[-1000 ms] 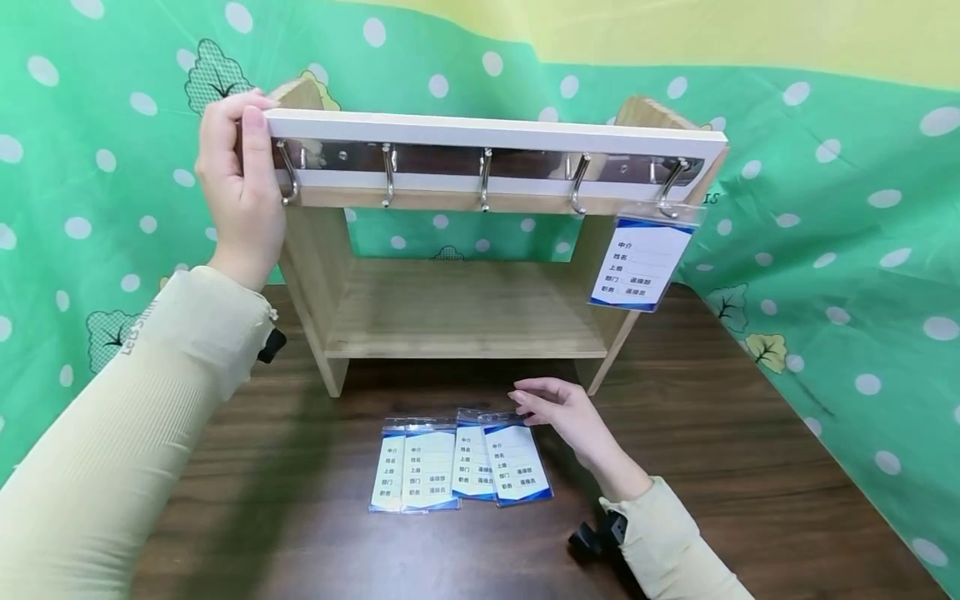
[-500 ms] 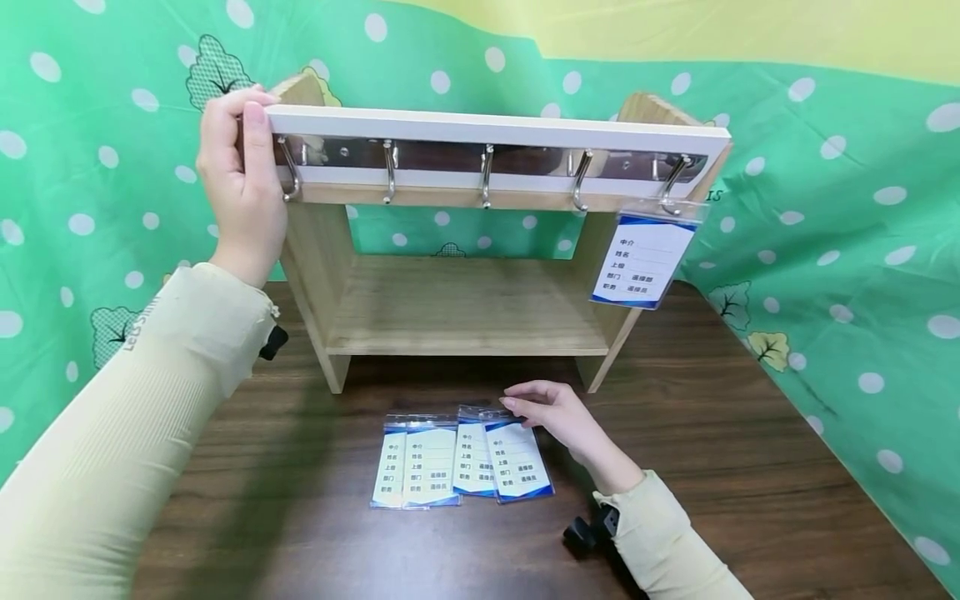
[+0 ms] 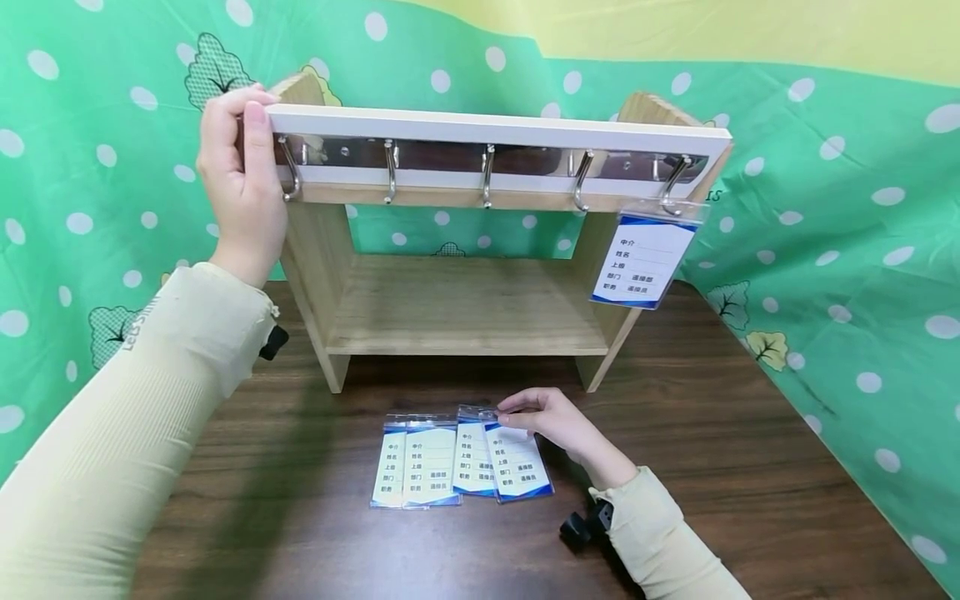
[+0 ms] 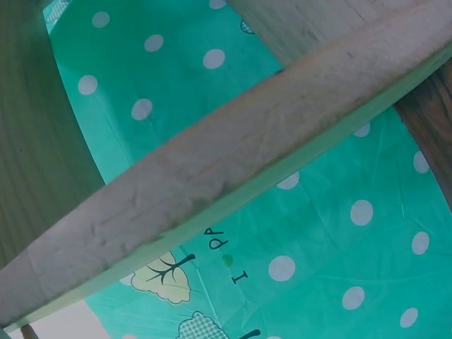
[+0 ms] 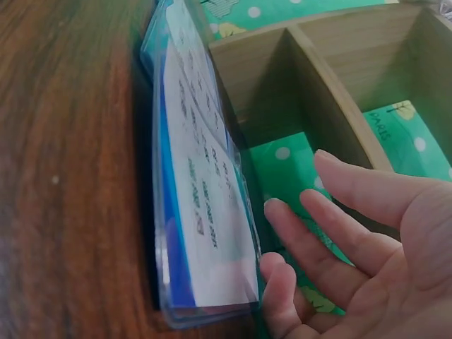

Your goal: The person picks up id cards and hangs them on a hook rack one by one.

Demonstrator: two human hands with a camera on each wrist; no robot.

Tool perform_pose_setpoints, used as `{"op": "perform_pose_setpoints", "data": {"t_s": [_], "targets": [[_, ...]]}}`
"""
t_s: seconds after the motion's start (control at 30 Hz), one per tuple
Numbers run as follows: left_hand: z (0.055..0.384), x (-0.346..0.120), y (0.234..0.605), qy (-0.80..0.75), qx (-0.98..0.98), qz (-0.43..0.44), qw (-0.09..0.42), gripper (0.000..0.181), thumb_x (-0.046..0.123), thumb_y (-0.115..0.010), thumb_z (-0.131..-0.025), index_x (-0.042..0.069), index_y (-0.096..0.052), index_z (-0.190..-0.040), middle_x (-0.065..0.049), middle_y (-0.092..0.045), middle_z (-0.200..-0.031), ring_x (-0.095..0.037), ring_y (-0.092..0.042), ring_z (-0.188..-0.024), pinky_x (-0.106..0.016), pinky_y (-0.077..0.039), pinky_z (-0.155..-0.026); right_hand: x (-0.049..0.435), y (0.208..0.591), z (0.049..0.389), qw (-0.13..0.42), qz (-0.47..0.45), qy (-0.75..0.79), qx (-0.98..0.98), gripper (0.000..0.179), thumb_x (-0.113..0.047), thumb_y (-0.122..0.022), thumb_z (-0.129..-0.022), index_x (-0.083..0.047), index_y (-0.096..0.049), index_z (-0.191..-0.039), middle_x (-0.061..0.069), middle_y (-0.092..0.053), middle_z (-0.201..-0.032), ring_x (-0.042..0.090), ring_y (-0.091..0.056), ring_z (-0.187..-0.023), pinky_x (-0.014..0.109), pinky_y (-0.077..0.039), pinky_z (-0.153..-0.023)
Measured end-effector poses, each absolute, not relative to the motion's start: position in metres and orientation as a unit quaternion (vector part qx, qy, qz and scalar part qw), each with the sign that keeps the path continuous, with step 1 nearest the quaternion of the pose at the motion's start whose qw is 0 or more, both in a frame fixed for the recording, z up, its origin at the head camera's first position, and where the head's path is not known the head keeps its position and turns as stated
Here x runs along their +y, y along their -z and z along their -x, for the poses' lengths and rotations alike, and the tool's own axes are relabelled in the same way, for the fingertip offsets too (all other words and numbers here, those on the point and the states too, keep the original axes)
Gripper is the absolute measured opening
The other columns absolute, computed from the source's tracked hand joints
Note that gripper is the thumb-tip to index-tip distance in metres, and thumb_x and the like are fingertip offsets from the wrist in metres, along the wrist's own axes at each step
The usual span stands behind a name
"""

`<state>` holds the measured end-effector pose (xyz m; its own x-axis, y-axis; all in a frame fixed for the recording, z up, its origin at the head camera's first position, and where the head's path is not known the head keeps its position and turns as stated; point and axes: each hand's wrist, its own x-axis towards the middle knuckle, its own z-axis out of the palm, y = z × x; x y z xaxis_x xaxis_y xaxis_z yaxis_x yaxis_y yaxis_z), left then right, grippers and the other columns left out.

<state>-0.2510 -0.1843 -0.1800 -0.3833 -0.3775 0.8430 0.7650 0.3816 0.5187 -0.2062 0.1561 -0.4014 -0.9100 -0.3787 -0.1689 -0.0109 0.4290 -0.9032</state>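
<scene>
My left hand [image 3: 243, 187] grips the left end of the wooden rack [image 3: 468, 304], thumb in front and fingers over the top. A white board [image 3: 495, 125] with a row of metal hooks [image 3: 486, 177] spans the rack's front. One badge in a clear sleeve [image 3: 643, 260] hangs from the rightmost hook. Several more badges [image 3: 431, 467] lie overlapping on the table. At the top edge of the rightmost lying badge [image 3: 519, 467] is my right hand [image 3: 551, 421]. In the right wrist view its fingers [image 5: 332, 251] are loosely bent, thumb apart, beside the badges [image 5: 205, 176]; nothing is pinched.
The rack stands on a dark wooden table [image 3: 750, 467], with a lower shelf [image 3: 465, 300] behind the badges. A green dotted cloth [image 3: 862, 275] hangs behind and to the right. The left wrist view shows mainly a wooden side panel [image 4: 212, 162] of the rack.
My right hand has moved slightly left and down onto the top edge of the rightmost lying badge. My left hand and the hanging badge stay where they were.
</scene>
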Motion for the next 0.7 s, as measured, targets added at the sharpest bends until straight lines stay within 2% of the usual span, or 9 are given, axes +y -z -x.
{"op": "perform_pose_setpoints", "data": {"t_s": [0.13,0.3,0.43,0.57,0.7], "targets": [[0.2518,-0.1850,0.1797,0.533,-0.639,0.150,0.534,0.023,0.006,-0.043,-0.101,0.008,-0.066,-0.102,0.020,-0.055,-0.098,-0.016,-0.054,-0.121,-0.023,-0.036,-0.109,0.1554,0.4037,0.2071,0.177,0.119,0.514,0.831,0.035,-0.013,-0.076,-0.084,0.003,-0.070,-0.114,0.018,-0.070,-0.114,0.014,-0.058,-0.076,0.027,-0.048,-0.064],[0.2524,-0.1863,0.1803,0.534,-0.638,0.151,0.534,0.023,0.006,-0.043,-0.101,0.008,-0.066,-0.102,0.020,-0.055,-0.100,-0.015,-0.054,-0.120,-0.023,-0.037,-0.108,0.1547,0.4046,0.2076,0.171,0.121,0.496,0.843,0.038,-0.006,-0.080,-0.077,0.002,-0.071,-0.113,0.018,-0.069,-0.113,0.013,-0.043,-0.053,0.024,-0.042,-0.051],[0.2526,-0.1878,0.1806,0.528,-0.637,0.156,0.540,0.023,0.005,-0.043,-0.101,0.008,-0.066,-0.103,0.020,-0.056,-0.100,-0.016,-0.054,-0.121,-0.024,-0.037,-0.108,0.1541,0.4032,0.2066,0.165,0.125,0.478,0.854,0.043,-0.001,-0.082,-0.072,-0.001,-0.072,-0.113,0.013,-0.067,-0.094,0.013,-0.039,-0.050,0.023,-0.038,-0.049],[0.2522,-0.1867,0.1807,0.534,-0.635,0.150,0.537,0.023,0.006,-0.043,-0.101,0.008,-0.066,-0.102,0.020,-0.056,-0.099,-0.015,-0.055,-0.121,-0.023,-0.036,-0.109,0.1530,0.4037,0.2049,0.164,0.121,0.460,0.864,0.048,0.005,-0.082,-0.068,-0.004,-0.072,-0.114,0.005,-0.053,-0.069,0.013,-0.040,-0.052,0.023,-0.036,-0.049],[0.2530,-0.1860,0.1805,0.536,-0.635,0.148,0.536,0.023,0.006,-0.044,-0.101,0.008,-0.066,-0.101,0.020,-0.056,-0.098,-0.016,-0.055,-0.121,-0.023,-0.036,-0.109,0.1521,0.4058,0.2032,0.161,0.122,0.451,0.870,0.049,0.008,-0.079,-0.068,-0.005,-0.071,-0.115,0.003,-0.050,-0.062,0.014,-0.044,-0.054,0.023,-0.037,-0.049]]}}
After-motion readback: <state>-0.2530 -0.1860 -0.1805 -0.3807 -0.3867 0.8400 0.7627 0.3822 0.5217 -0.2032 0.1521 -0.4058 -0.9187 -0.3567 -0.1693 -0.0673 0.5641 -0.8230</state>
